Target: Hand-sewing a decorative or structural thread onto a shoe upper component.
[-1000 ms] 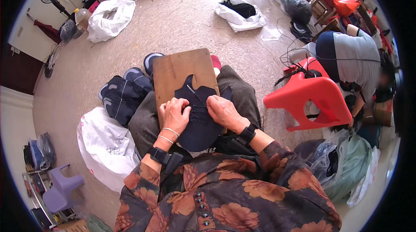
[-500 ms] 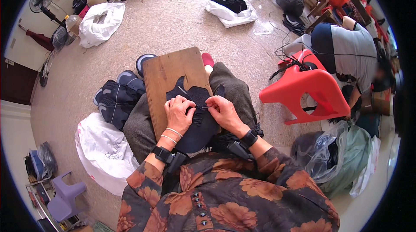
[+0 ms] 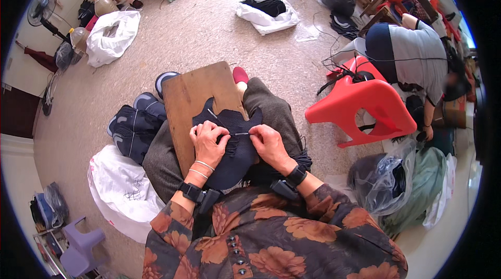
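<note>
A dark navy fabric piece (image 3: 229, 146), cut in the outline of a shoe upper, lies across a wooden board (image 3: 195, 99) that rests slanted on the person's lap, just left of the frame's centre. The left hand (image 3: 209, 141) lies on top of the fabric with its fingers curled, pressing and pinching the cloth at its middle. The right hand (image 3: 269, 143) sits just beside it to the right, at the fabric's right edge, its fingertips closed in a narrow pinch on a thin needle (image 3: 239, 134) that bridges the small gap between the two hands. The upper lobes of the fabric spread out on the board above both hands, while its lower part runs down between the wrists toward the floral shirt. A heap of dark shoe uppers (image 3: 133, 128) sits on the floor to the left of the lap, above a white plastic bag (image 3: 122, 193). At centre right stands a red plastic stool (image 3: 365, 109), with another person in a grey top bent over beyond it. Compared with half a second earlier, both hands keep their hold on the same spot of the fabric, and the board, fabric and stool all sit lower in the frame.
</note>
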{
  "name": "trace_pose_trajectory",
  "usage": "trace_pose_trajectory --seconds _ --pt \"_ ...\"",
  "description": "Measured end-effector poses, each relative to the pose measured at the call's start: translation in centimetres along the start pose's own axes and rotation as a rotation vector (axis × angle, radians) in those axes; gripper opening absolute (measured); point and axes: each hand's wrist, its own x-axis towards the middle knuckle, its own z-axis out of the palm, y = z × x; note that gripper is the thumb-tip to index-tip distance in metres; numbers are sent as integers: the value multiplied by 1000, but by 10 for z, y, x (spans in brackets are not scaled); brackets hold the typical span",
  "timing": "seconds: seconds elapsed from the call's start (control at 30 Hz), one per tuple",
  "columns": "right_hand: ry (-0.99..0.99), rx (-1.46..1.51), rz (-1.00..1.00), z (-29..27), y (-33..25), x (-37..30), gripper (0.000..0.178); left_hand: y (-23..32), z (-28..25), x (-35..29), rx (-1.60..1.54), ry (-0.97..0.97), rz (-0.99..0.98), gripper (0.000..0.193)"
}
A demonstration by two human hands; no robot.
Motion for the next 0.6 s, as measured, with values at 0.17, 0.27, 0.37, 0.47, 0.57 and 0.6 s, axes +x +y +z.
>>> trace_pose_trajectory --seconds 0.17,0.27,0.37,0.47,0.57,0.6 --pt "-16 -43 -34 7 -2 2 9 0 1 -1 -9 -19 -33 8" --pt "-2 -6 -27 10 -7 5 11 -2 2 0 -17 -23 -33 8" --pt "8 93 38 16 -11 6 13 -2 1 0 -4 1 6 9" --pt "5 148 85 22 -15 9 14 -3 1 0 -4 10 14 10" --pt "-7 152 73 27 -18 13 14 -3 3 0 -14 9 21 10" --pt "-9 153 72 28 -19 13 14 -3 2 0 -24 0 4 10"
